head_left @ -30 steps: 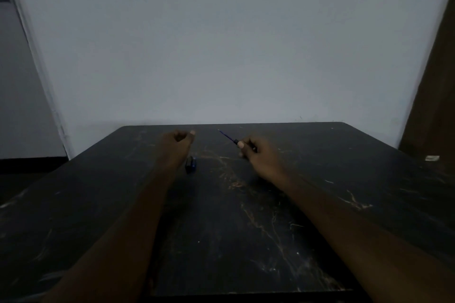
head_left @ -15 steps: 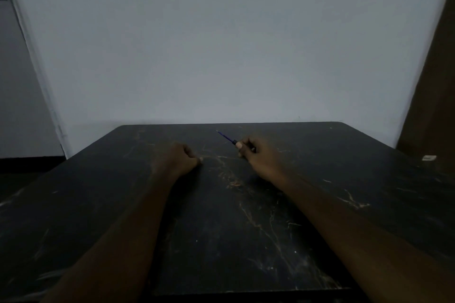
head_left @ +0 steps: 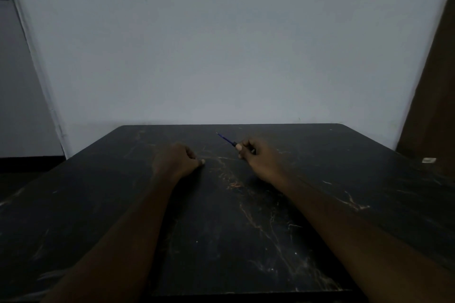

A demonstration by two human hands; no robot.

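Since a second ago our left hand (head_left: 176, 161) has dropped from above the small blue cap onto the dark, veined table (head_left: 98, 204). It now lies there with fingers curled under and the cap hidden, so we cannot tell whether it grips anything. Our right hand (head_left: 258, 157), just right of it and barely shifted, pinches a blue pen (head_left: 225, 138), its tip aimed far and left over the table's far middle.

Blue pen (head_left: 225, 138) in right hand (head_left: 258, 158)
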